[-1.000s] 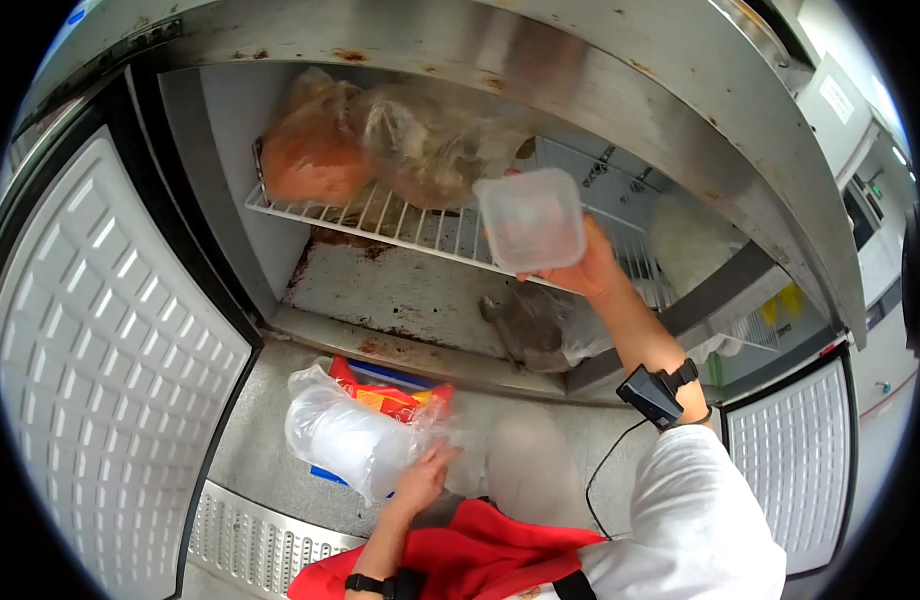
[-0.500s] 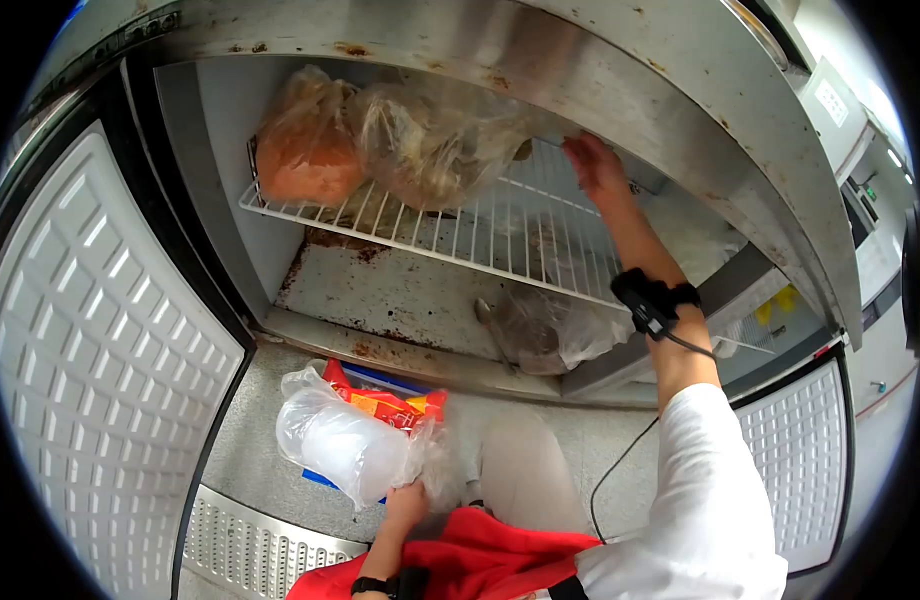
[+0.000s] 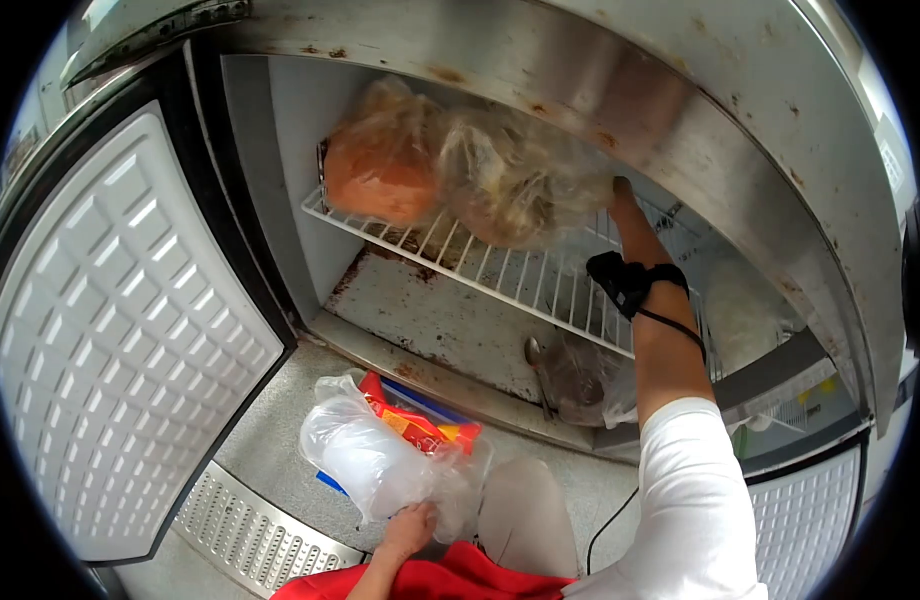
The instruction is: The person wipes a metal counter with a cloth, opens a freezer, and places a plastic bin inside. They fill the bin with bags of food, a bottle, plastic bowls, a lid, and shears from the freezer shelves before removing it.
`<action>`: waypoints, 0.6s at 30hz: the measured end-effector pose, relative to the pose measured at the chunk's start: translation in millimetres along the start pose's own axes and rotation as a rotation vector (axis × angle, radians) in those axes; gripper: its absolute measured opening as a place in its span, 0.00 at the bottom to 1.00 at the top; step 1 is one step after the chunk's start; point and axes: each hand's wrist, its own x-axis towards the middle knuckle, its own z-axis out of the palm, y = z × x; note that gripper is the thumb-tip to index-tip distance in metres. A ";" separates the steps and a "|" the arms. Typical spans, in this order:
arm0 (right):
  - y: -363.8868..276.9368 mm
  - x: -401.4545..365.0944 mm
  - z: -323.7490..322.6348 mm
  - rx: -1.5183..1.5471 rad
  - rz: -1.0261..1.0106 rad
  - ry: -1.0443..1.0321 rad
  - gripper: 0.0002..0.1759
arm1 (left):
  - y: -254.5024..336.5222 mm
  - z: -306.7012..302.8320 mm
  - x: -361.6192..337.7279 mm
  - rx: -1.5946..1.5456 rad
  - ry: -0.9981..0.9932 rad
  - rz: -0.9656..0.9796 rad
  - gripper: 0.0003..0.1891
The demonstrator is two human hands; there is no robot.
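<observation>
My right hand (image 3: 621, 192) reaches deep onto the white wire shelf (image 3: 500, 272) of an open steel fridge. Its fingers are hidden behind a crumpled clear bag (image 3: 525, 180), so I cannot see whether they hold anything. A black band with a cable wraps that wrist. To the left of that bag on the same shelf lies a bag of orange-brown food (image 3: 380, 168). Low in front, my left hand (image 3: 410, 526) grips a clear plastic bag of whitish contents (image 3: 365, 455), which rests on a red packet (image 3: 417, 422).
The fridge door (image 3: 110, 330) stands open at the left, with a second door (image 3: 810, 520) at the lower right. Below the shelf, a small bag and a spoon (image 3: 578, 385) lie on the rusty fridge floor. A white bundle (image 3: 745, 312) sits in the right compartment.
One second ago my right hand held a clear lidded container at the shelf; that container is now out of sight and the hand has pushed further back. My left hand has closed on the plastic bag.
</observation>
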 end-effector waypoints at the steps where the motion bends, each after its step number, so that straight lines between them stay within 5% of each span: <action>1: -0.3 0.0 -4.2 0.036 0.003 0.017 0.18 | 3.5 -2.1 -1.1 0.010 -0.019 -0.015 0.16; 10: -34.6 -71.7 -59.5 0.887 0.233 0.155 0.19 | 17.0 -35.0 -5.3 -0.228 0.075 0.025 0.16; 13: 7.5 -39.3 -72.3 1.177 0.042 0.194 0.18 | 4.6 -32.4 -6.3 -0.295 0.065 0.046 0.16; 18: -20.9 -88.7 -111.9 1.332 0.058 0.331 0.17 | 13.4 -47.1 -12.6 -0.305 0.047 0.067 0.16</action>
